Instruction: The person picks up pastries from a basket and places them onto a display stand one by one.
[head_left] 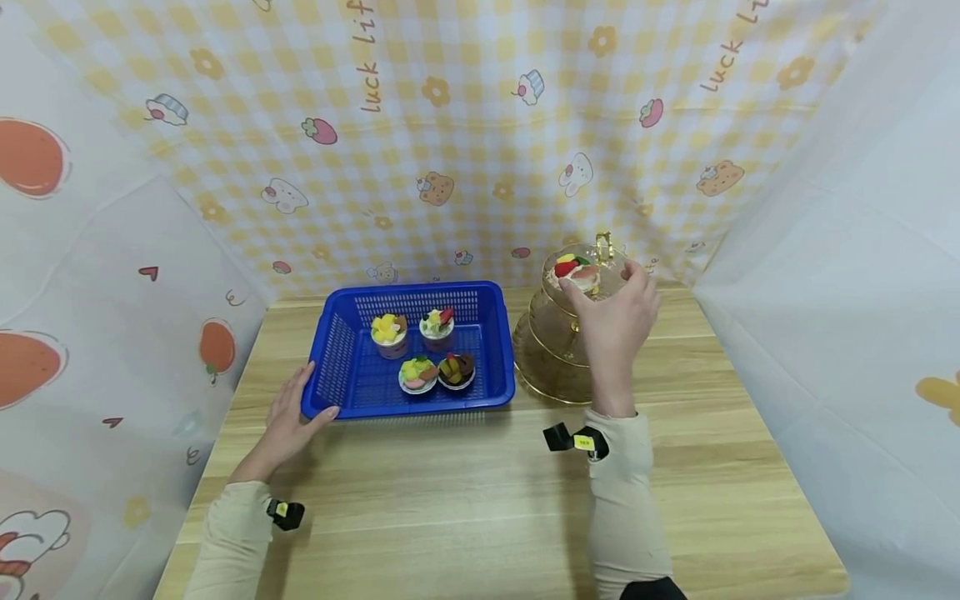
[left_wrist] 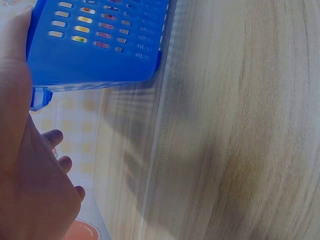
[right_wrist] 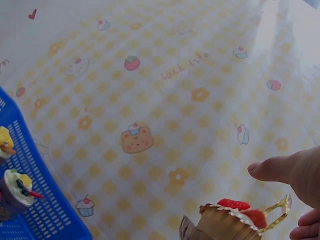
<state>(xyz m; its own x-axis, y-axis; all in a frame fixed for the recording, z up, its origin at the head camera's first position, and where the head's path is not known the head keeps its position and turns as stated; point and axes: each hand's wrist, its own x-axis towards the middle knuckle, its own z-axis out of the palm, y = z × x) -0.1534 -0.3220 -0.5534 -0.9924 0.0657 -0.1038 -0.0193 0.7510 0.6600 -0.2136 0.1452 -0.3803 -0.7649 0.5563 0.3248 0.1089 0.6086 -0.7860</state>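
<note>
In the head view my left hand point(head_left: 288, 412) holds the near left corner of a blue plastic basket point(head_left: 411, 289), thumb at the front rim and fingers along the left side. A cupcake point(head_left: 568, 268) with a strawberry and cream sits on the top tier of a clear, gold-rimmed three-tier stand point(head_left: 555, 325). Beside it is my right hand point(head_left: 622, 312), its thumb near the cupcake and its fingers by the far edge of the tier. In the right wrist view the thumb point(right_wrist: 275, 169) is straight and apart from the brown-cased cupcake point(right_wrist: 227, 223).
Inside the basket stand several more cupcakes, including a yellow-topped one point(head_left: 388, 329) and a chocolate one point(head_left: 456, 371). A gold handle point(head_left: 604, 247) rises from the stand's top. Both stand on a wooden table point(head_left: 450, 500), with a checked cloth point(head_left: 480, 167) hanging behind.
</note>
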